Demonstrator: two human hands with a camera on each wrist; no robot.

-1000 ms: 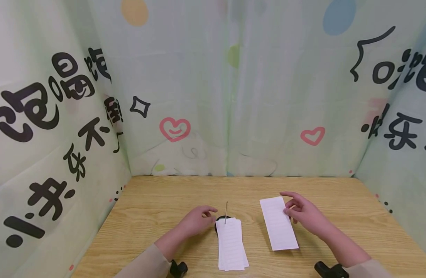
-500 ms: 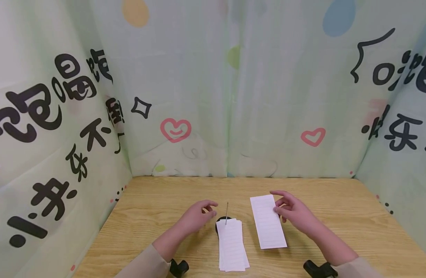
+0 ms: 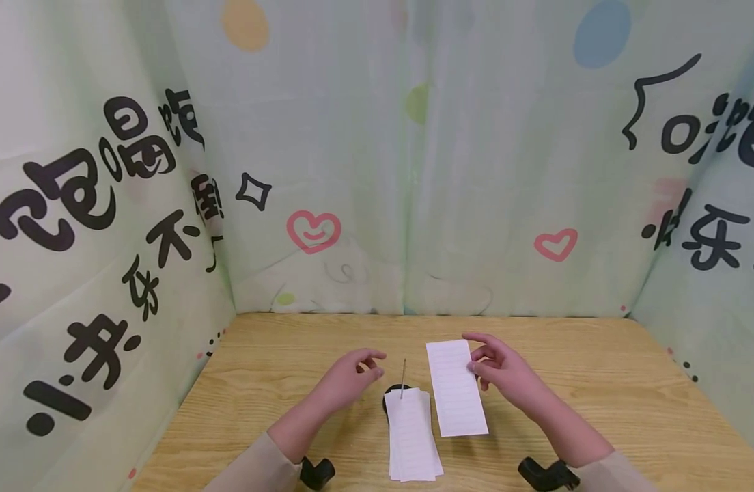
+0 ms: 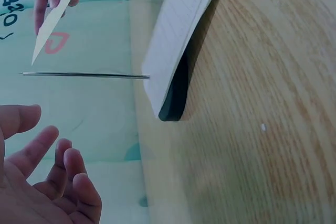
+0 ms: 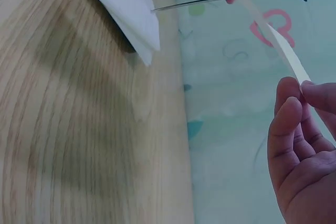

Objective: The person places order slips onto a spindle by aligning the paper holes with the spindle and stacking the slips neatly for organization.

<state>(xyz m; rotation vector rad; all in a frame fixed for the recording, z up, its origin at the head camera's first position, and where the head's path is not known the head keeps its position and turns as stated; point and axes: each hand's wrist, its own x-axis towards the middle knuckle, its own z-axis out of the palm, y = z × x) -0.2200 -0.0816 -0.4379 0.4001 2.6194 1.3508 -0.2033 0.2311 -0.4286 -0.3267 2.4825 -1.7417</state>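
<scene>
My right hand [image 3: 500,365] pinches a lined slip of white paper [image 3: 457,389] by its right edge, above the table and just right of the spike. A bill spike [image 3: 403,376] with a round black base [image 4: 176,95] stands in the middle, its thin metal pin pointing up. Several lined paper slips [image 3: 410,437] are pierced on the pin and lie fanned over the base, hiding most of it. To the left of the pin, my left hand [image 3: 351,376] hovers with loosely bent fingers and holds nothing, as the left wrist view [image 4: 47,177] confirms.
The wooden table [image 3: 278,348] runs back to a printed curtain [image 3: 377,171], which also hangs along both sides. A tiny white speck [image 4: 263,127] lies on the wood. Black wrist mounts [image 3: 317,473] sit on both forearms.
My right hand has carried the paper slip leftward, closer to the spike. The left hand has risen slightly beside the pin. The pierced slips stay where they were.
</scene>
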